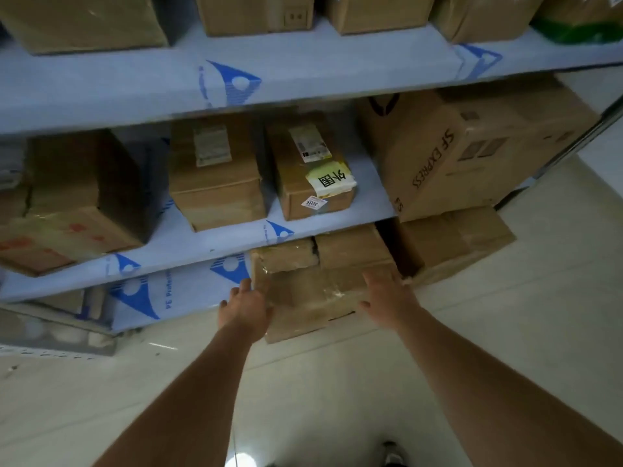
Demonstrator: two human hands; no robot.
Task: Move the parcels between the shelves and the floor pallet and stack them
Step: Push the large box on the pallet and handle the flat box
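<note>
Seen from a head-worn camera looking down, a shelf unit [303, 92] covered in pale blue protective film with blue triangular logos fills the upper part of the view, above a pale tiled floor [505, 332].

At the right end stands the largest box, a big carton printed "SF EXPRESS" [472, 153], tilted and resting on a flatter brown carton [451, 244] that sits on the floor beneath it. The upper shelf holds a row of brown cartons [84, 21], cut off by the top edge.

On the middle shelf, from left to right, sit a large taped carton with red print [67, 203], a plain box with a white label [215, 173], and a narrower box with a yellow and white sticker [310, 170] bearing black characters and a small tag reading "5005".

Low in the centre, a taped brown parcel [320, 288] rests at floor level, its back part tucked under the edge of the middle shelf and its front sticking out onto the tiles. It lies just beside the flatter brown carton to its right, with a dark gap between them.

Both bare forearms reach forward to this parcel. The left hand [244, 308] is at the parcel's left side, fingers extended and relaxed against it. The right hand [387, 291] lies on the parcel's right top corner, fingers straight and spread, not curled around anything.

At the bottom edge, the tip of a shoe [392, 455] shows on the floor.
</note>
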